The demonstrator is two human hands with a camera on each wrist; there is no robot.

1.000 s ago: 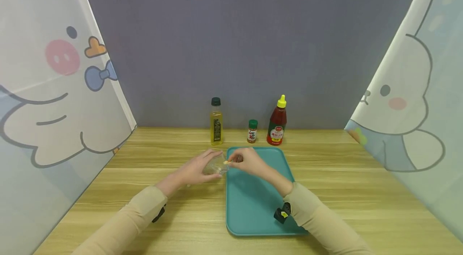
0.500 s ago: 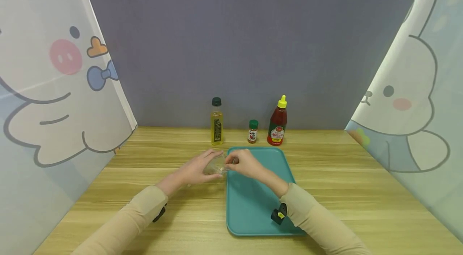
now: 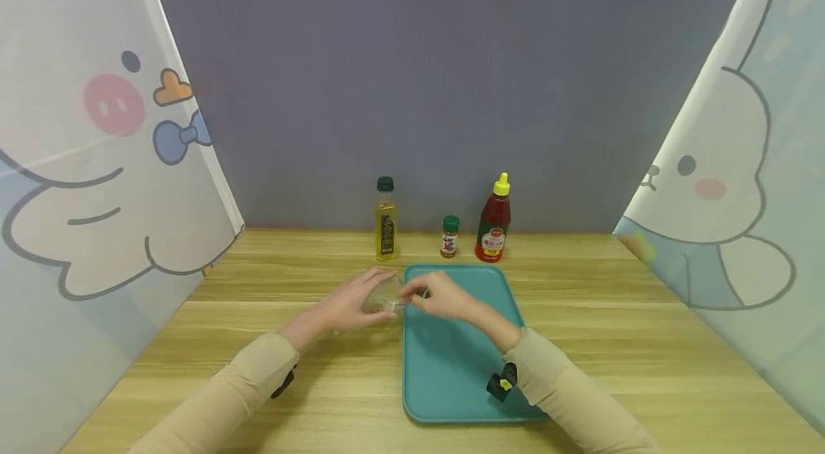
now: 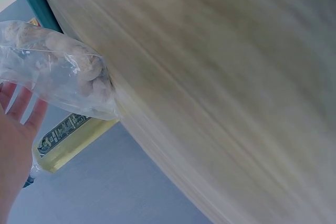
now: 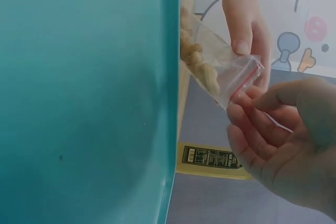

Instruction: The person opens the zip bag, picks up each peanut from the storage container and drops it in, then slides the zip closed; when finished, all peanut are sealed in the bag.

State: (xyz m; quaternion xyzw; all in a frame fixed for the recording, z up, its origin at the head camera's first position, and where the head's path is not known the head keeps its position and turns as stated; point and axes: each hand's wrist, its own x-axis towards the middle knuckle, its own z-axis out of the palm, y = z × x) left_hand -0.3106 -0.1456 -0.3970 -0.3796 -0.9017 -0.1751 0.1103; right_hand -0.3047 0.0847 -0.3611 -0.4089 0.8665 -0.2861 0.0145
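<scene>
A clear zip-lock bag [image 3: 385, 294] with a red seal line [image 5: 247, 84] lies at the tray's left edge. Lumpy tan pieces that look like unshelled peanuts [image 5: 198, 65] fill its lower part. My left hand [image 3: 351, 302] holds the bag from the left, thumb on the near side and fingers on the far side. From the right, my right hand [image 3: 441, 295] pinches at the bag's mouth, thumb and fingertips together beside the red seal. Whether a small piece sits between those fingertips is hidden. The left wrist view shows the bag [image 4: 63, 72] in front of the left fingers.
Under the right forearm lies a teal tray [image 3: 445, 382] on the wooden table [image 3: 322, 397]. Behind it stand an oil bottle [image 3: 386, 228], a small green-capped spice jar [image 3: 450, 237] and a red sauce bottle [image 3: 493, 221]. A grey panel [image 3: 419, 81] closes off the back.
One second ago a small pale piece showed between the right fingertips; now it is out of sight. The right fingers have shifted slightly at the bag's mouth, while the left hand stays put.
</scene>
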